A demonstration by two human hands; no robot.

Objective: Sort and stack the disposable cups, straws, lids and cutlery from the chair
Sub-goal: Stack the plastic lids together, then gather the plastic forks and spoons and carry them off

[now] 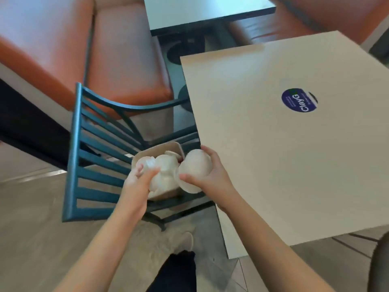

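A beige tray (168, 146) sits on the seat of a teal slatted chair (92, 148), filled with several white disposable lids (166, 167). My right hand (208, 175) grips a stack of white dome lids (194, 165) just right of the tray, above the chair seat. My left hand (141, 178) reaches into the tray's left side with its fingers closed around a clear ribbed cup or lid (147, 163). The picture is blurred, so cutlery and straws cannot be made out.
A large light wooden table (284, 154) with a round blue sticker (299, 100) spreads to the right of the chair. An orange booth seat (126, 55) and a dark table (202, 13) stand behind. My shoe (187, 241) is on the floor below.
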